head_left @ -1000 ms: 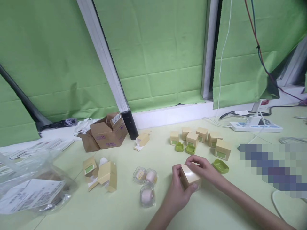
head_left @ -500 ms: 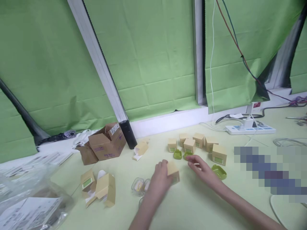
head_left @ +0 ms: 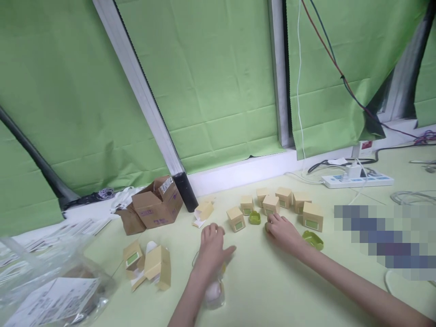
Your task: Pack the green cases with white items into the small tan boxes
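Note:
My left hand [head_left: 211, 250] hovers over small clear plastic containers, its thumb spread away from the fingers and nothing in its grasp. One clear container [head_left: 214, 295] shows below the wrist; others are mostly hidden. My right hand [head_left: 282, 232] has its fingers curled over a small green dish, of which only an edge [head_left: 267, 225] shows. Just left of it sits another green dish [head_left: 255, 218]. A larger green dish [head_left: 313, 240] lies beyond the right forearm. Between the hands stands a small tan carton [head_left: 235, 219] with a green window, touched by neither.
Several similar tan cartons [head_left: 270, 205] cluster behind my right hand. Opened cartons [head_left: 157, 268] lie at left, with another [head_left: 203, 212] near a brown cardboard box [head_left: 158, 209]. A plastic bag [head_left: 57, 290] fills the lower left. A power strip [head_left: 357, 180] stands back right.
My left hand has let go of the tan carton, which now stands farther back, and has moved left with fingers spread. My right hand has closed over the green dish.

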Demonstrator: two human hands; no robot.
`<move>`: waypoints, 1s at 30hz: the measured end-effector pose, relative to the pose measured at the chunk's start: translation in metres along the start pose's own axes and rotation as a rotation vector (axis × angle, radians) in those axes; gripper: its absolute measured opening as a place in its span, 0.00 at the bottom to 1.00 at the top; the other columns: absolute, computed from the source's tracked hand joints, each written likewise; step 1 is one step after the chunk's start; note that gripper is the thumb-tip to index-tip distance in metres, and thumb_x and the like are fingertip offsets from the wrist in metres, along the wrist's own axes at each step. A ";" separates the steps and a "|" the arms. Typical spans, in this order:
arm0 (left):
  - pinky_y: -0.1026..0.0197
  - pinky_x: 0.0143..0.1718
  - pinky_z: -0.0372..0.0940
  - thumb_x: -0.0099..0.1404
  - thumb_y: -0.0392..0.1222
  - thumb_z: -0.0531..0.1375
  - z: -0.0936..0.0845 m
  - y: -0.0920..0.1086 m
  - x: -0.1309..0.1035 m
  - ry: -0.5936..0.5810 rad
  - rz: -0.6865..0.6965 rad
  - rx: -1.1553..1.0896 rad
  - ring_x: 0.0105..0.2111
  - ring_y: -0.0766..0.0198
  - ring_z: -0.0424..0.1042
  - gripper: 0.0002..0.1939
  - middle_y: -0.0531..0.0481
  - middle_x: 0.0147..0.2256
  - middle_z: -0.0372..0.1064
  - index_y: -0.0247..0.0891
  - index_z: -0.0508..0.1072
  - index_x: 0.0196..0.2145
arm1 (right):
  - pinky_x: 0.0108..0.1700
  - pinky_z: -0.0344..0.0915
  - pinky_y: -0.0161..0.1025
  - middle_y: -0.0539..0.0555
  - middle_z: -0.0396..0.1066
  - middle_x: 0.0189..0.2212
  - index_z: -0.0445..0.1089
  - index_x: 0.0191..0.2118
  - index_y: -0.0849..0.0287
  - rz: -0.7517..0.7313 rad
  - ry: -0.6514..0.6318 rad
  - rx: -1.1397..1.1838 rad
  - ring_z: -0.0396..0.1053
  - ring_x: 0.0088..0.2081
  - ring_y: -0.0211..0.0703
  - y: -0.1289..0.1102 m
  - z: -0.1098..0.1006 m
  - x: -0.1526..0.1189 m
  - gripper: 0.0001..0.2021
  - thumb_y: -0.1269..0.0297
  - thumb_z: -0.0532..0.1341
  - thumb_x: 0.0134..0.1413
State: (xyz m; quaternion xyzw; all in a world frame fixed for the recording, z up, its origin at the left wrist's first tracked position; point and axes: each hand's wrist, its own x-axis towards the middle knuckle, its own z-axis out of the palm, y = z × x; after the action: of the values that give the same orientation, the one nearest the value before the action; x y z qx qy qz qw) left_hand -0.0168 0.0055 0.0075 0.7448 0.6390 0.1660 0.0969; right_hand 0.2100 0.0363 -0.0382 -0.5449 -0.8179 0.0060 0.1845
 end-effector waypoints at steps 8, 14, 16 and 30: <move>0.47 0.59 0.24 0.37 0.34 0.62 0.003 -0.010 -0.023 0.018 0.052 -0.216 0.58 0.41 0.49 0.05 0.39 0.38 0.70 0.39 0.69 0.16 | 0.32 0.63 0.38 0.54 0.67 0.34 0.71 0.29 0.56 -0.185 -0.057 0.143 0.68 0.33 0.43 -0.011 -0.031 -0.038 0.07 0.63 0.57 0.53; 0.46 0.47 0.56 0.56 0.52 0.55 0.018 0.030 -0.012 0.019 -0.014 -0.581 0.43 0.49 0.66 0.21 0.40 0.41 0.69 0.36 0.70 0.42 | 0.39 0.68 0.39 0.54 0.61 0.46 0.58 0.52 0.49 -0.145 0.006 0.636 0.67 0.38 0.41 -0.018 -0.035 -0.042 0.16 0.58 0.52 0.58; 0.53 0.41 0.62 0.63 0.56 0.45 0.031 0.048 -0.012 -0.031 -0.021 -0.791 0.40 0.55 0.68 0.26 0.39 0.43 0.68 0.34 0.65 0.48 | 0.43 0.67 0.40 0.55 0.55 0.52 0.51 0.57 0.47 -0.141 0.041 0.719 0.65 0.45 0.43 -0.021 -0.034 -0.044 0.24 0.59 0.56 0.55; 0.64 0.31 0.64 0.60 0.40 0.55 0.058 0.052 -0.024 -0.211 -0.448 -2.019 0.27 0.67 0.68 0.07 0.47 0.29 0.67 0.33 0.67 0.33 | 0.43 0.65 0.43 0.51 0.64 0.40 0.53 0.44 0.51 0.114 0.132 0.837 0.67 0.42 0.45 -0.031 -0.044 -0.052 0.17 0.64 0.58 0.48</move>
State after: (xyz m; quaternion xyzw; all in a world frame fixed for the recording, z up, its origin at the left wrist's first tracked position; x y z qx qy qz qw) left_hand 0.0498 -0.0230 -0.0305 0.1922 0.3148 0.5361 0.7593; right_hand 0.2134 -0.0311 -0.0057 -0.4666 -0.6999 0.3126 0.4412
